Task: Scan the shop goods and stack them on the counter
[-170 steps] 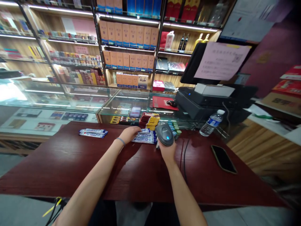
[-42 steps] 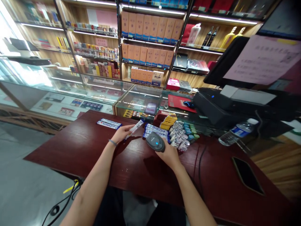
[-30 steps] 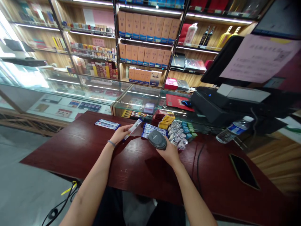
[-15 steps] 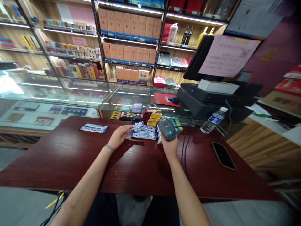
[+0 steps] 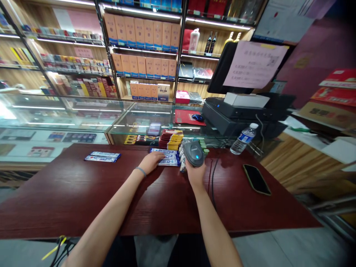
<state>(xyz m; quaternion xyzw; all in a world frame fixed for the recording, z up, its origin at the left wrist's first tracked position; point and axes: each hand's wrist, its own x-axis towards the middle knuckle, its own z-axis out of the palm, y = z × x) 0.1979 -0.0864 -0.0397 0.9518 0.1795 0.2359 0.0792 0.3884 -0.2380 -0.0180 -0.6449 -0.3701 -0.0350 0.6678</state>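
My left hand lies at the left end of a small pile of blue-and-white packets on the dark red table, its fingers curled over the end of a packet. My right hand grips a grey handheld scanner just right of the pile. A blue light glows on the scanner's head, which points down at the packets. Two more blue-and-white packets lie apart at the table's far left.
Red-and-yellow packets and small round tins are stacked behind the pile. The scanner's cable, a black phone and a water bottle lie to the right. A till and glass counter stand behind.
My left hand held one packet up beside the scanner, then lowered it onto the pile. The scanner swung from pointing left to pointing down over the pile. My view shifted right.
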